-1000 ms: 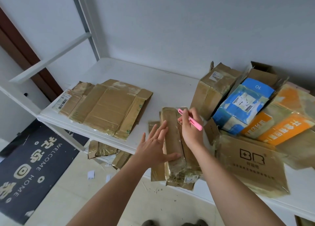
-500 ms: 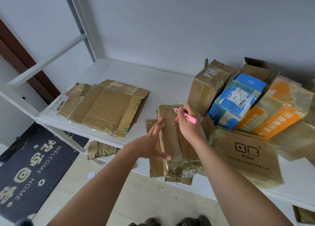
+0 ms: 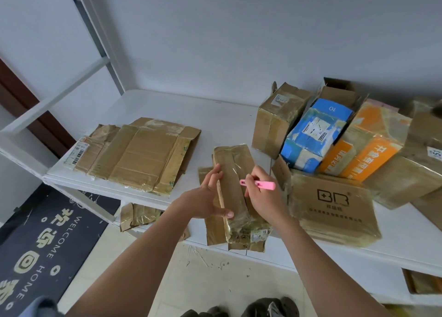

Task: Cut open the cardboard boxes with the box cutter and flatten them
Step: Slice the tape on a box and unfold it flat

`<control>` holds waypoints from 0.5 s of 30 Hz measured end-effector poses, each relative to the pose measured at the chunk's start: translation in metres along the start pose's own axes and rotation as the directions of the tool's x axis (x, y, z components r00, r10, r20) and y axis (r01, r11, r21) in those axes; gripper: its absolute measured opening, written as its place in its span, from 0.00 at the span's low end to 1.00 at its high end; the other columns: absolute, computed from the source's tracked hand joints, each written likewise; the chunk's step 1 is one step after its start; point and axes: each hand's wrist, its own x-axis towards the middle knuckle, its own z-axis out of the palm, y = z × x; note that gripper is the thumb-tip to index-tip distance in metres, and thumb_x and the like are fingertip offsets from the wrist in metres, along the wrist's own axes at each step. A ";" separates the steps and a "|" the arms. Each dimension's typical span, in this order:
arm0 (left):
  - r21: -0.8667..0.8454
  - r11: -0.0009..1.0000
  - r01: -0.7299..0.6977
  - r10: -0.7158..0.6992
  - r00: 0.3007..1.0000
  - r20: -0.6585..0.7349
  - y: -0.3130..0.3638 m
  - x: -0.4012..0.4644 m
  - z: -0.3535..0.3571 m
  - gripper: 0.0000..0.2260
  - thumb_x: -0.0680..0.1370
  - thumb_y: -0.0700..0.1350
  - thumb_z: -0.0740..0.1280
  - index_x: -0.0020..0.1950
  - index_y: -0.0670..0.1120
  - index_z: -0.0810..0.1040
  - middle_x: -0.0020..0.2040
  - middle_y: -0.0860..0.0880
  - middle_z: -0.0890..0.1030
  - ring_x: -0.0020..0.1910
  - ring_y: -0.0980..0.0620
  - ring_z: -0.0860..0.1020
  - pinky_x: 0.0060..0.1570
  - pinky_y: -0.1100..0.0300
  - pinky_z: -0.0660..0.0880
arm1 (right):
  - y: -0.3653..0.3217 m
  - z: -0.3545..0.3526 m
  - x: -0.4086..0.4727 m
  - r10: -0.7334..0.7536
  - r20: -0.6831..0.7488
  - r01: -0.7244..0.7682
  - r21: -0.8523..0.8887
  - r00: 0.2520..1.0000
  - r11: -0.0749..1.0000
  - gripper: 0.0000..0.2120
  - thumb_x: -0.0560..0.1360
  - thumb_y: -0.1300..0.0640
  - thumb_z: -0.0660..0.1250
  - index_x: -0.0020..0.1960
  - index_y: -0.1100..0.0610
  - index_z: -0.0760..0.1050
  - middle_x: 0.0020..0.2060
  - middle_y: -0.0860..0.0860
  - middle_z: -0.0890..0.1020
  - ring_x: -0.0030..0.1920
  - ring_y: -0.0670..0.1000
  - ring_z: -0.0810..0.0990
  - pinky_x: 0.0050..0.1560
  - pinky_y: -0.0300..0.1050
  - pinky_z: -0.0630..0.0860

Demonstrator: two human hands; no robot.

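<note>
My right hand (image 3: 263,194) is covering the middle of the pink box cutter (image 3: 258,184), and I cannot make out whether a blade is out; my fingers are curling tightly around it. Its long axis is lying nearly level, one end pointing toward the frame's left, the other toward the right. My left hand (image 3: 208,197) is resting with fingers straight against the left side of the taped cardboard box (image 3: 235,187), thumb pressing its top. The box is sitting at centre frame on the white shelf (image 3: 215,115), stretching lengthwise away from me, its near end overhanging the edge.
</note>
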 end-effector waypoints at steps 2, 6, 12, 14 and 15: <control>0.030 0.999 0.024 -0.024 1.000 0.007 0.000 0.000 -0.001 0.58 0.68 0.64 0.73 0.79 0.49 0.34 0.75 0.63 0.29 0.59 0.51 0.72 0.60 0.53 0.74 | -0.001 -0.004 -0.011 0.016 0.022 -0.016 0.004 1.000 1.000 0.13 0.82 0.59 0.60 0.42 0.66 0.66 0.33 0.63 0.76 0.28 0.48 0.71 0.26 0.34 0.64; 0.049 0.998 0.041 -0.041 0.999 0.008 0.001 0.001 -0.001 0.58 0.68 0.64 0.73 0.79 0.49 0.33 0.75 0.62 0.29 0.62 0.49 0.73 0.62 0.51 0.74 | -0.002 -0.014 -0.038 0.050 0.077 -0.055 0.059 0.996 0.997 0.12 0.82 0.59 0.60 0.42 0.63 0.66 0.31 0.58 0.76 0.28 0.47 0.72 0.27 0.40 0.67; 0.031 0.999 0.026 -0.026 1.000 -0.001 0.002 -0.002 -0.002 0.60 0.61 0.68 0.70 0.79 0.50 0.35 0.75 0.63 0.30 0.71 0.48 0.67 0.65 0.50 0.71 | -0.003 -0.023 -0.088 -0.061 0.016 0.058 0.126 0.998 0.990 0.13 0.82 0.62 0.59 0.41 0.67 0.67 0.30 0.64 0.73 0.30 0.63 0.74 0.30 0.55 0.71; 0.038 0.998 0.042 -0.042 0.999 0.006 0.004 -0.002 -0.003 0.60 0.61 0.68 0.69 0.79 0.50 0.35 0.75 0.64 0.30 0.70 0.49 0.68 0.65 0.50 0.72 | -0.004 -0.024 -0.101 -0.099 -0.012 0.099 0.128 0.995 0.987 0.14 0.82 0.60 0.59 0.40 0.64 0.67 0.29 0.62 0.73 0.28 0.61 0.72 0.29 0.54 0.70; 0.054 0.997 0.047 -0.048 0.999 0.011 0.006 -0.002 -0.003 0.60 0.62 0.68 0.70 0.79 0.50 0.35 0.74 0.64 0.29 0.68 0.48 0.70 0.64 0.50 0.72 | -0.005 -0.025 -0.104 -0.118 -0.026 0.120 0.127 0.993 0.985 0.14 0.82 0.59 0.58 0.39 0.62 0.66 0.29 0.61 0.72 0.27 0.60 0.71 0.28 0.54 0.69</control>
